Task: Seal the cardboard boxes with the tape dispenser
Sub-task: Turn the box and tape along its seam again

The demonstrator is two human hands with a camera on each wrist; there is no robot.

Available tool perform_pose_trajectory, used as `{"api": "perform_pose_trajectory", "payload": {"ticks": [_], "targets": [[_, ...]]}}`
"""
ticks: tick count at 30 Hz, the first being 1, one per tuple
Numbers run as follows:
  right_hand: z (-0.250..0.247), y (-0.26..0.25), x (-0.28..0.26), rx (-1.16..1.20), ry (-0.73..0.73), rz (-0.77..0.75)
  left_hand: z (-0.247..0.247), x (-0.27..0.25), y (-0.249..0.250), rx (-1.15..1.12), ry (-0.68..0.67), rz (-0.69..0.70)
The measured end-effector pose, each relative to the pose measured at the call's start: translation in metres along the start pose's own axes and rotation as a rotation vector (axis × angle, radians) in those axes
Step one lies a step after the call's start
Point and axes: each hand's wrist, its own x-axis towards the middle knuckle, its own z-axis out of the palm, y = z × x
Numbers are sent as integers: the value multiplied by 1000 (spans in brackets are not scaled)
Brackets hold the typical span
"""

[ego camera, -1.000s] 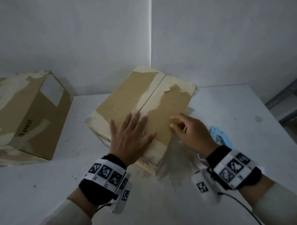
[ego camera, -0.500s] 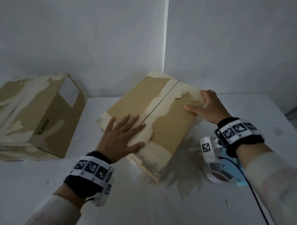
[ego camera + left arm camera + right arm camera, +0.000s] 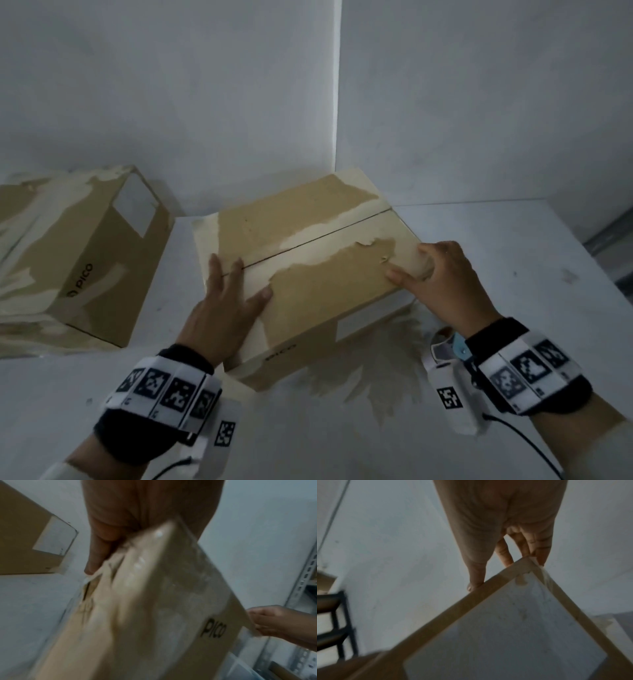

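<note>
A worn cardboard box with a closed centre seam lies on the white table, its long side nearly across my view. My left hand lies flat on its left end, fingers spread over the seam. My right hand grips the box's right corner, thumb on top and fingers down the far side. The right wrist view shows the same corner with the fingers behind it. The blue tape dispenser lies on the table, mostly hidden under my right wrist.
A second cardboard box marked PICO lies on the table at the left, close to the wall. White walls meet in a corner right behind the box. A metal shelf upright stands off to the right, a black rack to the left.
The box has turned clockwise on the table, so its seam runs nearly sideways. My right hand moved from the box top to the right corner and took hold; my left hand stayed flat on top.
</note>
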Motion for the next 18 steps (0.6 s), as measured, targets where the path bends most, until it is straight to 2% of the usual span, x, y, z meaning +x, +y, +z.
{"api": "perform_pose_trajectory", "payload": {"ticks": [2,3,6,7,9,11,13,18], "targets": [[-5,3,2,37,-5,-4,0,-14,1,104,69,135],[-8,4,4,52,-15,-5,-2,-22,0,171,26,196],[-13,8,7,82,-51,-14,-9,-38,-2,254,16,232],[-13,8,7,81,-60,-12,-9,-39,-2,233,85,224],[-10,7,8,79,-66,-5,-15,-29,-4,196,217,118],[-8,7,9,93,-63,11,-24,-7,-11,171,274,33],[-7,7,8,106,-60,16,-32,13,-18,175,248,-11],[-4,9,6,131,-80,12,-36,44,-32,104,124,-1]]}}
